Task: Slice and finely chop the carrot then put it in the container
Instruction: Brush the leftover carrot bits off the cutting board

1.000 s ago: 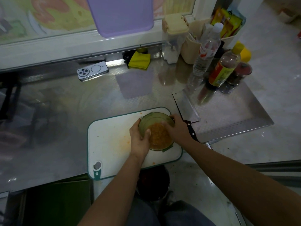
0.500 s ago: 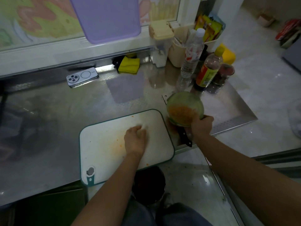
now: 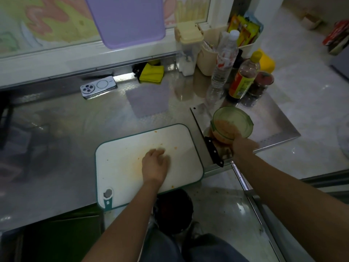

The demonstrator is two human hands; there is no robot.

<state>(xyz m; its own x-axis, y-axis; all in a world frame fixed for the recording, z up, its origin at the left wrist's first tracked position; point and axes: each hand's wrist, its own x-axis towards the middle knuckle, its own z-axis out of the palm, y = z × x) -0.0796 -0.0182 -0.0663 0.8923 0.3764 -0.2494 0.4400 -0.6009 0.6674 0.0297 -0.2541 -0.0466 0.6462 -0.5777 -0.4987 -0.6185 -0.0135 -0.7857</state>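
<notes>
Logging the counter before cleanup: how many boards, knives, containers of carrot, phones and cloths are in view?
Boards: 2, white board and purple board
Knives: 1, cleaver
Containers of carrot: 1, container
Phones: 1, phone
Cloths: 1, yellow cloth
Total: 6

Steel counter (image 3: 66, 129) w/ white cutting board (image 3: 179, 148) at front edge, cleaver (image 3: 202, 121) just right of it; phone (image 3: 98, 87) & yellow cloth (image 3: 152, 73) along back, bottles (image 3: 242, 78) back-right.

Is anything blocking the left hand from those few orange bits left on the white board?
Nothing visible: the left hand rests on the cutting board, and the carrot bits lie on bare board beside it.
</notes>
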